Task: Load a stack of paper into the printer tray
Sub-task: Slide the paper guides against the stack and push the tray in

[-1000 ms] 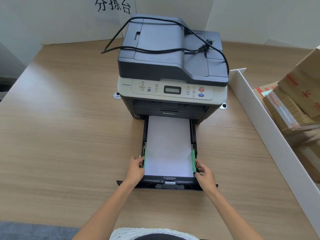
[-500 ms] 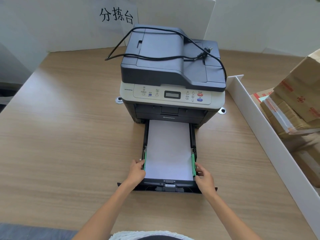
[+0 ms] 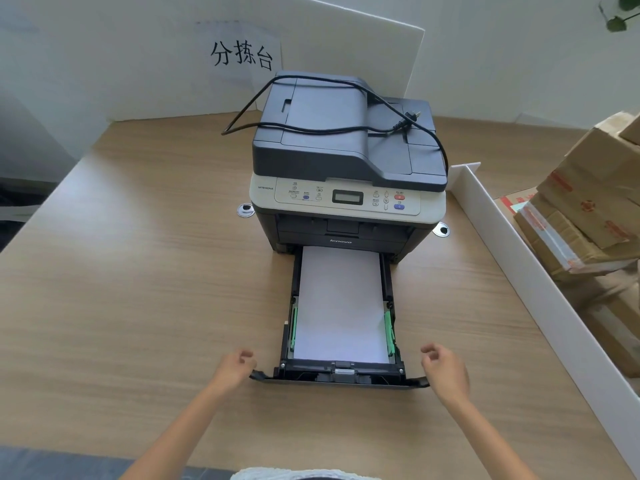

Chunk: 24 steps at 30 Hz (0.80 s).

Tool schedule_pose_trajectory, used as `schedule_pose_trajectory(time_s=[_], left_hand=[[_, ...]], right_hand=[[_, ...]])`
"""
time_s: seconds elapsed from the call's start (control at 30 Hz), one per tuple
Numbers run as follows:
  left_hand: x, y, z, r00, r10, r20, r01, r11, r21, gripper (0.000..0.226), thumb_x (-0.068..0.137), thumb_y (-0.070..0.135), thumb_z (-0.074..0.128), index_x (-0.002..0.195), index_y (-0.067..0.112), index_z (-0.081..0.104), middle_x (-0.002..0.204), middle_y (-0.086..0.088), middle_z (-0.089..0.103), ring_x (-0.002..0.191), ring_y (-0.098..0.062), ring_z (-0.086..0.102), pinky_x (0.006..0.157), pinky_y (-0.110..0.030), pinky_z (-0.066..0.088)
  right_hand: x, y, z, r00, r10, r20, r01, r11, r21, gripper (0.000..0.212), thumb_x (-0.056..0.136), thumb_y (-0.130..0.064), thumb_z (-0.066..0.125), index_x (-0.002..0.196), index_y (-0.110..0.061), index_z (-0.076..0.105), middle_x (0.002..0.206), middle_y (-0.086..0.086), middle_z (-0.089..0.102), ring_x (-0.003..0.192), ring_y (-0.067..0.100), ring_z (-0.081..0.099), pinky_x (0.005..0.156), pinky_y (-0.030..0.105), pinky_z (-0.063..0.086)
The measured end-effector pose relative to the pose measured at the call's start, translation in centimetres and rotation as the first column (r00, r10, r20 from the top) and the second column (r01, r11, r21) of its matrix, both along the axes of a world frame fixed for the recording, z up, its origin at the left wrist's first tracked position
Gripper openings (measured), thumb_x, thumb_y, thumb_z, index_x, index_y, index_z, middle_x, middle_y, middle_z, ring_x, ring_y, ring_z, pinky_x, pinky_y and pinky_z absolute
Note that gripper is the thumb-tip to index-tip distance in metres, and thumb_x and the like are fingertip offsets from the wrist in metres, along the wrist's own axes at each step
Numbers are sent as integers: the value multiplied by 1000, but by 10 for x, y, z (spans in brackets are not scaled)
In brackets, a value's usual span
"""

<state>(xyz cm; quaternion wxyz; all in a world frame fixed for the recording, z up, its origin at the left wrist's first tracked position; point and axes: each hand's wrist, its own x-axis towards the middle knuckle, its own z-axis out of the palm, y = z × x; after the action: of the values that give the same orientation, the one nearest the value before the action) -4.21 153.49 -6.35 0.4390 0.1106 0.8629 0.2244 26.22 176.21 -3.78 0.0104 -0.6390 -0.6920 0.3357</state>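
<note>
Both hands had let go of the green guides: left hand (image 3: pixel 232 367) at 9 o'clock and right hand (image 3: pixel 445 370) at 3 o'clock of the tray (image 3: pixel 341 377), fingers loosely curled, empty. The paper (image 3: pixel 341 306) lay flat inside, so pushing the tray into the printer (image 3: pixel 346 161) probably remained.

Before you on the tabletop (image 3: pixel 138 289) stands the printer (image 3: pixel 346 161) with a cord (image 3: pixel 311 128) on top, its tray (image 3: pixel 341 375) pulled toward you holding paper (image 3: pixel 341 306), your hands (image 3: pixel 235 367) flanking the tray's front.

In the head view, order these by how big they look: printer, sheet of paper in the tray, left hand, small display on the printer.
1. printer
2. paper
3. left hand, nearer the camera, so enlarged
4. display
</note>
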Motion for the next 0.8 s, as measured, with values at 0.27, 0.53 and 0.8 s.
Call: schedule_pose_trajectory(time_s=[0.27, 0.53, 0.8], left_hand=[[11, -6, 13, 718, 423, 553, -503, 864, -8, 17, 96, 3, 41, 88, -6, 53, 112, -26, 56, 80, -31, 65, 45, -27, 58], [-12, 9, 10, 713, 474, 517, -566, 824, 24, 25, 98, 14, 42, 107, -7, 52, 119, -31, 59, 80, -31, 67, 44, -27, 58], [-26, 35, 14, 763, 348, 545, -530, 819, 218, 33, 97, 14, 45, 121, -7, 47, 117, -20, 59, 101, -28, 62, 87, -35, 54]], right_hand=[[18, -4, -21, 902, -423, -84, 332, 807, -488, 19, 91, -3, 49, 92, 12, 60, 92, 32, 66, 42, 27, 67, 35, 28, 53], [0, 1, -24, 807, -554, -205, 376, 750, -544, 29, 93, -9, 52, 106, 16, 57, 118, 35, 57, 59, 35, 70, 41, 28, 57], [-31, 27, -22, 773, -554, -308, 351, 779, -519, 34, 94, -6, 48, 124, 11, 47, 122, 30, 57, 72, 32, 70, 62, 30, 61]])
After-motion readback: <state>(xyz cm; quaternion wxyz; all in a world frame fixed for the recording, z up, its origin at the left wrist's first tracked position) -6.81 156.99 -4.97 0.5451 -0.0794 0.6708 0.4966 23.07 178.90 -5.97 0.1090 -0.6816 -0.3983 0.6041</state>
